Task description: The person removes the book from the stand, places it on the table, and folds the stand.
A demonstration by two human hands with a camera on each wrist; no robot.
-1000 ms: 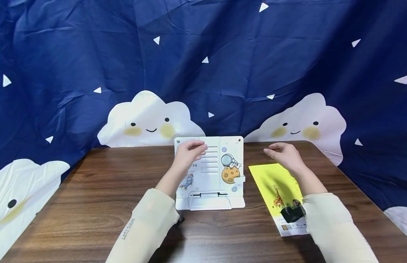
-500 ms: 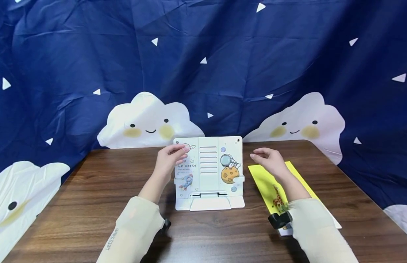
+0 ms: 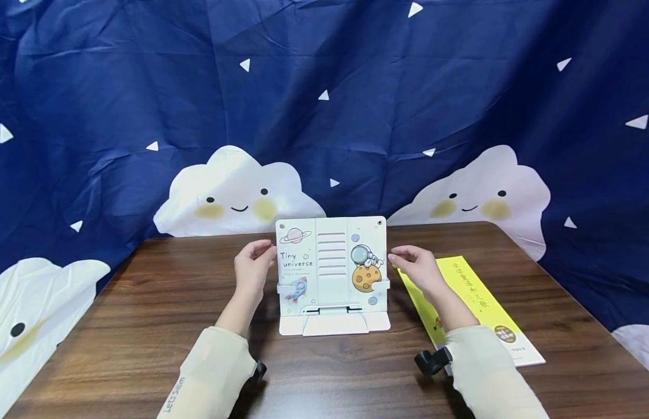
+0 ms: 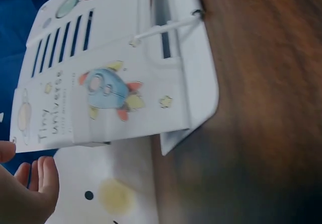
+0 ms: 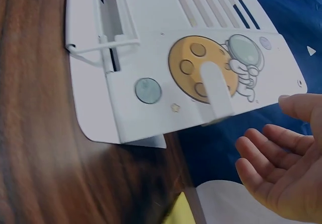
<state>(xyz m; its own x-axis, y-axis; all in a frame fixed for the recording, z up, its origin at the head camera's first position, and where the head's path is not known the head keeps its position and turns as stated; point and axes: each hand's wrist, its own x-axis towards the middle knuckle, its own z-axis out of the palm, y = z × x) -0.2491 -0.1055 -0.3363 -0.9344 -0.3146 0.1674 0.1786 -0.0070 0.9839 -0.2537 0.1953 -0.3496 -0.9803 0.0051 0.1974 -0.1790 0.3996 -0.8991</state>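
Note:
A white book stand [image 3: 332,291] stands upright and tilted back on the table, printed with "Tiny universe", a rocket, a ringed planet and an astronaut. My left hand [image 3: 252,267] is at its left edge, thumb and fingers spread apart; in the left wrist view the hand [image 4: 30,194] shows the fingers beyond that edge. At the right edge is my right hand [image 3: 419,270]. The right wrist view shows that hand [image 5: 287,163] with its thumb near the upper corner and its fingers spread behind the edge. Whether either thumb touches the stand, I cannot tell.
A yellow book [image 3: 473,291] lies on the wooden table [image 3: 162,326] to the right, partly hidden under my right forearm. A dark blue cloth [image 3: 282,116] with white clouds and triangles hangs behind the table.
My left hand has moved left from in front of the stand to its left edge. My right hand has moved left from above the yellow book to the stand's right edge.

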